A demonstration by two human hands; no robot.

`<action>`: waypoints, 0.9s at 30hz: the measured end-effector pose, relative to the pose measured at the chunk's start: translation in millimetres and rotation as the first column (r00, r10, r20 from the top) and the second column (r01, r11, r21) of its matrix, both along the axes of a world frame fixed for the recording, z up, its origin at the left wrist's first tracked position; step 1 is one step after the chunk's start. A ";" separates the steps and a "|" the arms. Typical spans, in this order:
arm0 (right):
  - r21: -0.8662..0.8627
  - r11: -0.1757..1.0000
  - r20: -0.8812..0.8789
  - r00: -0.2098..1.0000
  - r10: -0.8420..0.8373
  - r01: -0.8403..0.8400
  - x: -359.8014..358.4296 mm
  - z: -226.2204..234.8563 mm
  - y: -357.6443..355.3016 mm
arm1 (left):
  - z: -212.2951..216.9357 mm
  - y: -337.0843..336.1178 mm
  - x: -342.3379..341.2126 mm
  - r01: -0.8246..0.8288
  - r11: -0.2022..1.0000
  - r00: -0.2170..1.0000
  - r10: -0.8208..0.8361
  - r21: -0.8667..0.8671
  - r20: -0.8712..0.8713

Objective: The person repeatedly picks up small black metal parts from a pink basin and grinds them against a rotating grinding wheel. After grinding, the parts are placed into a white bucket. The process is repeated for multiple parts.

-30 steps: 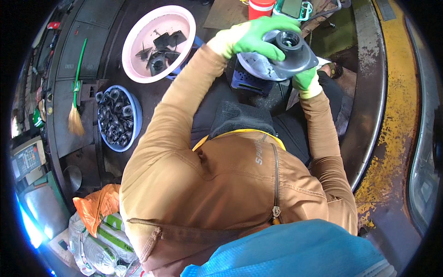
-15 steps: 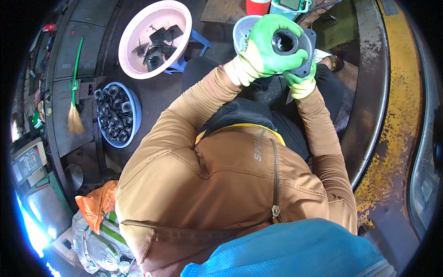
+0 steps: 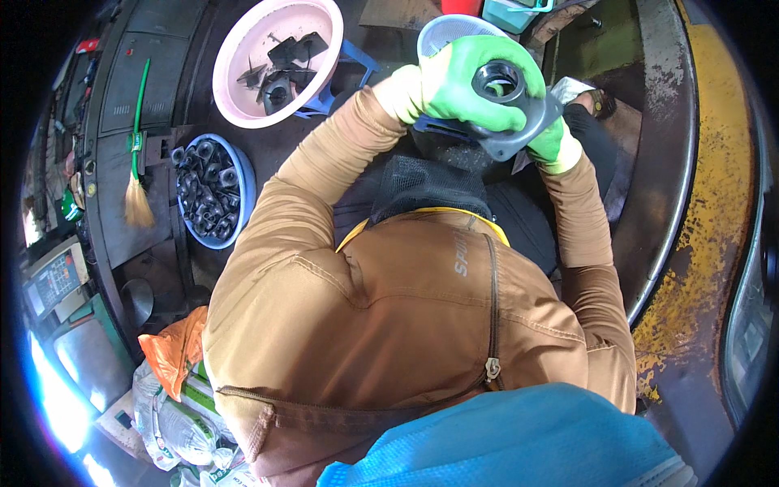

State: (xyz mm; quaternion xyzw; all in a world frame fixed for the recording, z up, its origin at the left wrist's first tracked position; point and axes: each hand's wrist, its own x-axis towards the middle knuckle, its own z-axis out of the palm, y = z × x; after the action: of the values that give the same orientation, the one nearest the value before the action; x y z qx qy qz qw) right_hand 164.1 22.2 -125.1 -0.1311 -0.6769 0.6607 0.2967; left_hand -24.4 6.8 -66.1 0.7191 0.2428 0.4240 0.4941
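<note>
the grey metal flange part is a flat plate with rounded corners and a raised round collar in its middle, the collar's dark bore open toward the camera with a little green showing through it. it is held up in front of the person's chest, above the dark lap, between both green-gloved hands. the left hand lies over the top and left of the plate, its fingers curled around the collar and clamped on the part. the right hand comes up from below at the plate's right corner, its fingers mostly hidden behind the metal but closed on the edge. just behind the left hand stands a pale blue mesh basket, its contents hidden from view. to the left a pink round basin rests on a blue stool and holds a few black flat metal pieces and a ring, loose near its middle. lower left, a blue round basin on the floor is packed full with dark short tube-like metal parts standing close together. a green-handled brush lies on the dark metal surface beside that basin.
</note>
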 end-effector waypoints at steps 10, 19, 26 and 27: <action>0.456 0.850 0.025 0.951 -0.309 0.264 -8.4 -4.7 17.0 | 6.5 39.1 -14.2 0.018 1.000 0.990 -0.018 -0.003 -0.138; -0.098 0.841 -0.355 0.771 -0.529 0.532 -23.1 -24.8 2.8 | -27.3 2.7 37.6 -0.638 0.769 0.761 0.625 0.025 0.176; -0.248 0.908 -0.286 0.870 -0.402 0.338 -18.1 -7.4 2.2 | -8.4 -5.1 29.3 -0.591 0.760 0.803 0.586 0.272 0.107; -0.078 0.922 -0.184 0.904 -0.387 0.379 -15.6 -2.9 1.6 | -5.8 -6.5 25.5 -0.538 0.824 0.842 0.533 0.178 0.077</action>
State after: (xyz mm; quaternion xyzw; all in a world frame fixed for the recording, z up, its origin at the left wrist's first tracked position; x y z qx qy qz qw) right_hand 148.5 23.8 -128.0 -0.2017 -0.5920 0.6129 0.4829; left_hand 1.2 0.3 -71.9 0.6614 0.3865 0.5756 0.2861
